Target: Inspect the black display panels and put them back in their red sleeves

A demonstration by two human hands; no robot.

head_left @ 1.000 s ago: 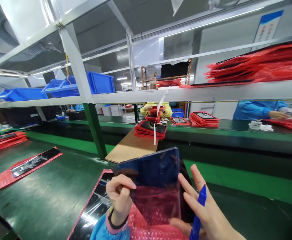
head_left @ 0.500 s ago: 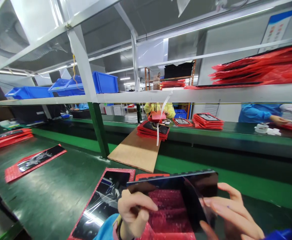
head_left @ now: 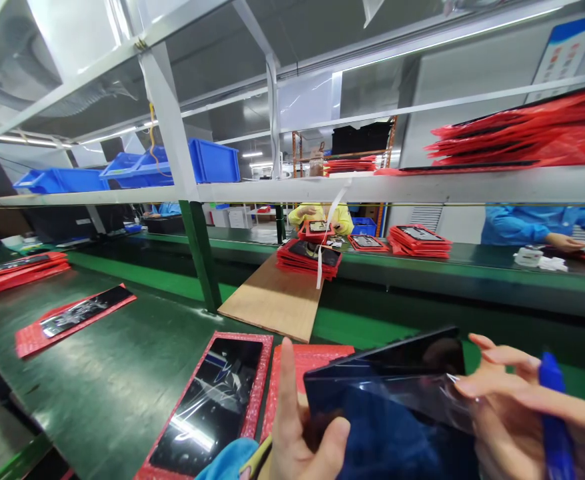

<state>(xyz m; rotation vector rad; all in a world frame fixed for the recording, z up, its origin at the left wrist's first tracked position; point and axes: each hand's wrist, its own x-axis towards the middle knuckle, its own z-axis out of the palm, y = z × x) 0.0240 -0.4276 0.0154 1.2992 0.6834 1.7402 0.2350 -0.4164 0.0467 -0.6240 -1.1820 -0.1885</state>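
My left hand [head_left: 305, 433] grips the left edge of a glossy black screen panel [head_left: 387, 420]. Its thumb lies on the front face and its index finger points up. Over the panel's upper right hangs a clear film [head_left: 437, 397], partly lifted. My right hand [head_left: 517, 407] pinches the edge of this film between thumb and fingertips, and a blue pen [head_left: 555, 413] is tucked between its fingers. On the bench to the left, another black screen panel [head_left: 217, 400] with wrinkled clear film rests on red bubble wrap [head_left: 255, 413].
A red bubble-wrap sheet [head_left: 292, 367] lies behind my left hand. Further left is a wrapped panel [head_left: 79, 313]. A wooden board [head_left: 272, 300] bears a stack of red-wrapped panels [head_left: 307, 259]. The shelf [head_left: 352, 190] crosses overhead; co-workers in yellow [head_left: 342, 217] and blue [head_left: 517, 223] sit opposite.
The panel has moved right and tilted, its right end higher. My left index finger has come off its face and now points up. My right hand has moved right, with the film lifted.
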